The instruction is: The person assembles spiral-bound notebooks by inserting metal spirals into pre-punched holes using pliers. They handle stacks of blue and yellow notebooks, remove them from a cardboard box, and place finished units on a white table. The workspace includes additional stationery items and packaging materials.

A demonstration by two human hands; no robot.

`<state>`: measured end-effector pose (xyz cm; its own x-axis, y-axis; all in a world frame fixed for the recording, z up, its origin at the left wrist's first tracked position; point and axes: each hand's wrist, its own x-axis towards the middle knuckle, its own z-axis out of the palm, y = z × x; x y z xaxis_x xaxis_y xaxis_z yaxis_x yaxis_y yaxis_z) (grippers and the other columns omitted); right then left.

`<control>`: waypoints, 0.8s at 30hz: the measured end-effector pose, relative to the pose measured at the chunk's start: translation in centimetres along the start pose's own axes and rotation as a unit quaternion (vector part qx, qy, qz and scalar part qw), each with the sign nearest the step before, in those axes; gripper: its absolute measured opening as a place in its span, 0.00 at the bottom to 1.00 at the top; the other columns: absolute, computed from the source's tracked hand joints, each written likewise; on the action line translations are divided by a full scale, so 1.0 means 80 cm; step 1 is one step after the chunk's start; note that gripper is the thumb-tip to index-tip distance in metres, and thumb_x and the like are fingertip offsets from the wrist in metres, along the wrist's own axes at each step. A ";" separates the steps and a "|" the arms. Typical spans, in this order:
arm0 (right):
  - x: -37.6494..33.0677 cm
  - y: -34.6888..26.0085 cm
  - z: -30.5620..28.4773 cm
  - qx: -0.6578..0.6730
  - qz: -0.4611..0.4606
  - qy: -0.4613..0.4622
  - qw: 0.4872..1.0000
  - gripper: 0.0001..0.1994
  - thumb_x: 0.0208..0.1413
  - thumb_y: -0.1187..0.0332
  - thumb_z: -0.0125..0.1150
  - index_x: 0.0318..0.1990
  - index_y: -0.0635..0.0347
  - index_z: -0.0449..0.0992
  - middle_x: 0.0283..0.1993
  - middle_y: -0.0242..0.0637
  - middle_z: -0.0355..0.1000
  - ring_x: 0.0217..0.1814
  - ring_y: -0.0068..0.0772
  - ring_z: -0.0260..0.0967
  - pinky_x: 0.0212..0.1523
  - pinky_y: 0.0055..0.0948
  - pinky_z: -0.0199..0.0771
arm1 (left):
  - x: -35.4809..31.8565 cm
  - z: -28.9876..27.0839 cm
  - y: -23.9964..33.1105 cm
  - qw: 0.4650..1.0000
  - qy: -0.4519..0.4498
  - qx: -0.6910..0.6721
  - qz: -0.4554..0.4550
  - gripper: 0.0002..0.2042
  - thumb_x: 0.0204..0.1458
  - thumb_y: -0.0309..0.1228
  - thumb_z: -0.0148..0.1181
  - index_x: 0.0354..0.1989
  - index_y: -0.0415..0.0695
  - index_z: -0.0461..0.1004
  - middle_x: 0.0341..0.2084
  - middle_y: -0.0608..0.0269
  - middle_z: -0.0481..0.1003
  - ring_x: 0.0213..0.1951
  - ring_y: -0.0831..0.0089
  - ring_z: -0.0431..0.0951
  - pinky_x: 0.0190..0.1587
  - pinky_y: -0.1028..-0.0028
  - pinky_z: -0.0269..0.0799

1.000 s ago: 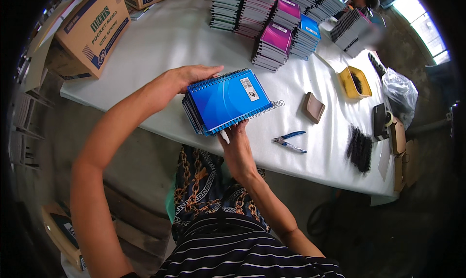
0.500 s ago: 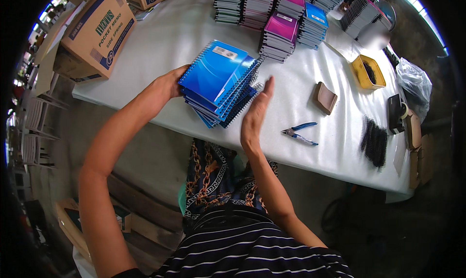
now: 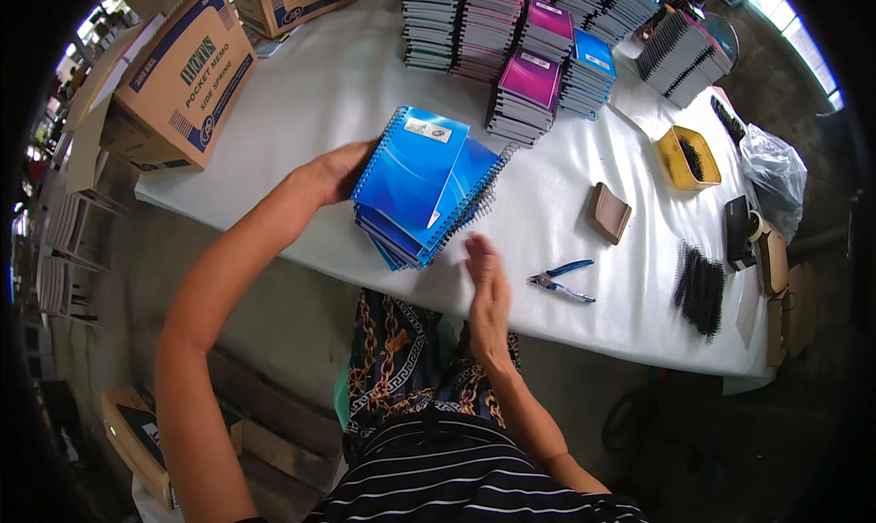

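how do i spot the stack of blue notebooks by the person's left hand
Find the white table and its edge nearest the person. There, the left hand is at the left side of a blue notebook stack. Unlike the neater blue pile farther back beside purple notebooks, its notebooks sit at differing angles.

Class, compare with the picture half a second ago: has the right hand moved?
Yes: judged against the pliers, the right hand has drawn back toward the body; it no longer reaches as far past them.
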<state>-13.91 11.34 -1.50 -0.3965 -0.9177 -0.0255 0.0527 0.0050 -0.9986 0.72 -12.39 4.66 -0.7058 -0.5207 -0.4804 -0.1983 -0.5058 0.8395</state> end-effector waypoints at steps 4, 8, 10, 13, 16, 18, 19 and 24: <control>0.014 -0.023 0.002 -0.104 -0.214 0.115 0.964 0.25 0.70 0.57 0.37 0.66 0.65 0.57 0.72 0.52 0.48 0.75 0.42 0.45 0.71 0.42 0.48 | 0.013 0.007 0.045 0.991 -0.090 0.033 0.098 0.31 0.61 0.49 0.50 0.66 0.39 0.58 0.61 0.55 0.65 0.60 0.67 0.67 0.62 0.70 0.61; 0.044 -0.021 0.023 -0.213 -0.387 0.083 0.893 0.30 0.64 0.50 0.44 0.68 0.59 0.57 0.73 0.52 0.46 0.77 0.54 0.35 0.72 0.52 0.33 | 0.022 0.046 0.066 0.909 -0.093 0.362 0.183 0.33 0.62 0.49 0.48 0.68 0.37 0.52 0.65 0.53 0.59 0.64 0.65 0.61 0.65 0.70 0.57; 0.068 -0.009 0.033 -0.254 -0.422 0.072 0.867 0.33 0.61 0.43 0.39 0.67 0.56 0.60 0.73 0.48 0.47 0.77 0.55 0.33 0.72 0.56 0.27 | 0.032 0.056 0.060 0.879 -0.083 0.422 0.204 0.36 0.61 0.51 0.48 0.69 0.38 0.49 0.66 0.52 0.57 0.64 0.66 0.61 0.64 0.70 0.59; 0.088 0.001 0.035 -0.299 -0.463 0.084 0.830 0.36 0.60 0.37 0.31 0.63 0.52 0.66 0.72 0.38 0.51 0.77 0.48 0.37 0.72 0.57 0.26 | 0.028 0.058 0.066 0.984 -0.084 0.139 0.076 0.36 0.61 0.54 0.47 0.68 0.38 0.51 0.66 0.51 0.56 0.65 0.66 0.60 0.63 0.70 0.60; 0.084 0.008 0.049 -0.293 -0.497 0.100 0.811 0.35 0.60 0.37 0.29 0.61 0.50 0.69 0.70 0.34 0.56 0.75 0.41 0.44 0.72 0.58 0.28 | 0.043 -0.028 0.038 0.997 -0.056 0.051 0.031 0.36 0.59 0.58 0.44 0.65 0.40 0.59 0.58 0.50 0.68 0.55 0.66 0.72 0.54 0.65 0.72; 0.096 0.015 0.055 -0.287 -0.501 0.113 0.808 0.35 0.62 0.37 0.27 0.59 0.53 0.70 0.68 0.38 0.58 0.74 0.42 0.44 0.73 0.56 0.27 | 0.039 -0.004 0.022 0.997 -0.072 0.003 -0.036 0.35 0.59 0.59 0.43 0.64 0.40 0.61 0.54 0.49 0.71 0.51 0.66 0.76 0.49 0.66 0.76; 0.102 0.019 0.061 -0.283 -0.505 0.119 0.806 0.35 0.63 0.38 0.26 0.58 0.55 0.70 0.67 0.40 0.59 0.74 0.43 0.45 0.73 0.54 0.26 | 0.038 0.006 0.018 0.994 -0.079 -0.019 -0.069 0.35 0.59 0.59 0.43 0.63 0.40 0.62 0.53 0.49 0.72 0.49 0.66 0.77 0.47 0.66 0.78; 0.112 0.017 0.103 -0.303 -0.504 0.143 0.796 0.34 0.62 0.37 0.29 0.59 0.53 0.69 0.67 0.35 0.60 0.72 0.41 0.47 0.73 0.56 0.25 | 0.037 -0.041 0.031 0.987 -0.130 -0.003 -0.096 0.31 0.63 0.53 0.38 0.64 0.41 0.60 0.55 0.49 0.70 0.52 0.62 0.76 0.51 0.63 0.77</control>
<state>-9.85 -0.15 -2.66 -0.1545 -0.4492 0.8799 -0.8424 -0.4054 -0.3549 0.36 -17.40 4.47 -0.8063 -0.2219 -0.5483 -0.3411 -0.5829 0.7375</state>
